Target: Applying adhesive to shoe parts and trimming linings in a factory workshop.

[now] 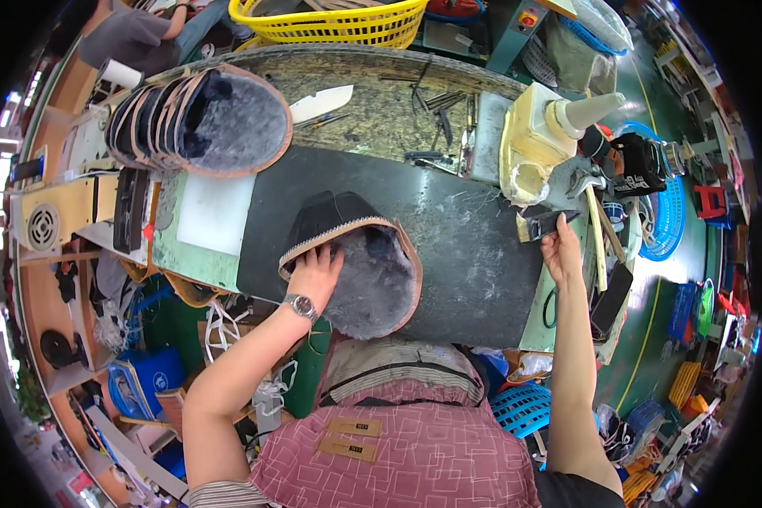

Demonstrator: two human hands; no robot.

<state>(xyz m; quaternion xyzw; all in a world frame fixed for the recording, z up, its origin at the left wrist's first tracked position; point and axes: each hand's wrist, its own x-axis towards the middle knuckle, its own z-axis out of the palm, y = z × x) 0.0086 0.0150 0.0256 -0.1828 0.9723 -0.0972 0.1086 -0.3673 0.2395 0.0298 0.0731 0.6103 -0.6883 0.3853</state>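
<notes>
A slipper [368, 279] with a black upper, a stitched edge and grey fur lining sits at the near edge of the dark work mat. My left hand [315, 273] grips it at the stitched edge, with fingers reaching in over the fur; the thumb is hidden. At the right side of the bench, my right hand [559, 252] is closed round a dark flat brush [547, 225] with a pale bristle end. Just beyond the brush stands a cream glue container [533, 140] with a crusted opening and a grey cone-shaped spout.
Several similar fur-lined slippers [233, 123] stand nested at the far left, beside a white sheet [214, 212]. Hand tools [444, 127] and a pale blade-shaped piece [322, 103] lie farther back. Hammers [597, 220] are at the right edge. Beyond the bench are a yellow basket [339, 30] and another person [131, 42].
</notes>
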